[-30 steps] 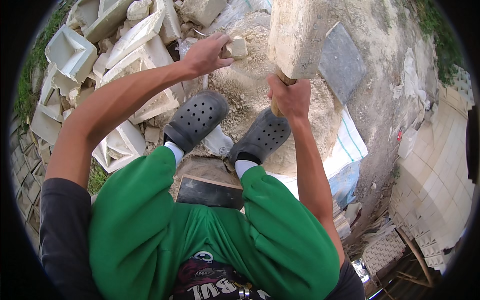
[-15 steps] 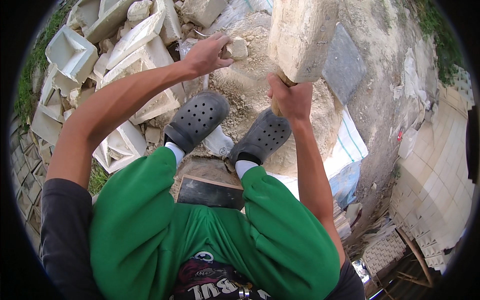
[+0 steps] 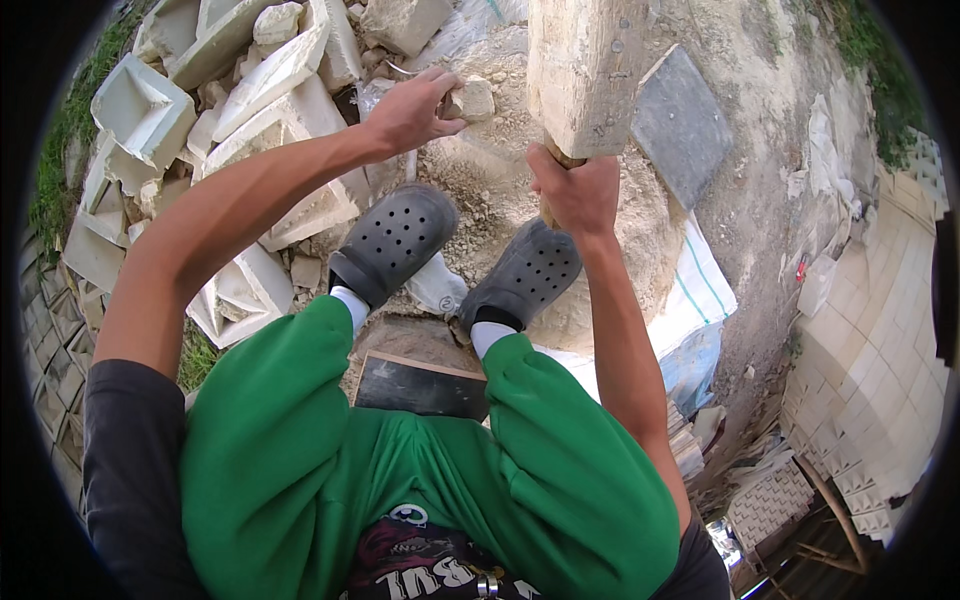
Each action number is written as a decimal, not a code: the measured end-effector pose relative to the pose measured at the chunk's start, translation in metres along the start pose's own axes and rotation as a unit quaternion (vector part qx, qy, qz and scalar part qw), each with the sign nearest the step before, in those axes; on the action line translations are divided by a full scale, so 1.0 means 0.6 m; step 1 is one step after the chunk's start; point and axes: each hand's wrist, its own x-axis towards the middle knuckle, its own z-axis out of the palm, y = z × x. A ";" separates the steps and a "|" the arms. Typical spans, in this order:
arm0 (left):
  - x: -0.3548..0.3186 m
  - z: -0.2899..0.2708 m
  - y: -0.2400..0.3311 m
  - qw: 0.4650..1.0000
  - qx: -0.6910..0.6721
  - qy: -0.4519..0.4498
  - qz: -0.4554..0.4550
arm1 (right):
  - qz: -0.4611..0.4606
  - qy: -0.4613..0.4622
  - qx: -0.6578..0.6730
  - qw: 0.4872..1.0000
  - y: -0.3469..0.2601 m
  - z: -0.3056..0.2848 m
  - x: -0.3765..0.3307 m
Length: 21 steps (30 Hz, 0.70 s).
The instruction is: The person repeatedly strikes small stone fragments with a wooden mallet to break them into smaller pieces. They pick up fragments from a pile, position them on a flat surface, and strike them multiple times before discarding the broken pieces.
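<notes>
Between the fingers and thumb of my left hand [image 3: 412, 108] is a small pale chunk of stone-like material [image 3: 472, 100], held low over the crumbled rubble [image 3: 500, 150]. My right hand [image 3: 578, 190] is closed round the short handle of a big wooden mallet [image 3: 585, 75]. Its block-shaped head is dusted white and rises above my fist, running out of the top of the picture. The mallet is to the right of the chunk, apart from it. Below the hands are my grey clogs [image 3: 395, 240], set on either side of the crumbs.
Broken white molded blocks [image 3: 270, 145] are heaped at the left. A grey square slab [image 3: 683, 128] lies right of the mallet. White sacking [image 3: 700, 275] spreads under the powder mound. Pale patterned tiles [image 3: 860, 330] stand at the far right. A dark board [image 3: 420, 388] is beneath me.
The mallet and my right hand have shifted slightly left, uncovering more of the grey slab. My left hand stays where it was, still holding the chunk.
</notes>
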 end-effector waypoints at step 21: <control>0.006 0.002 0.013 1.000 0.006 -0.020 -0.011 | 0.127 -0.062 -0.133 0.981 0.037 0.027 0.011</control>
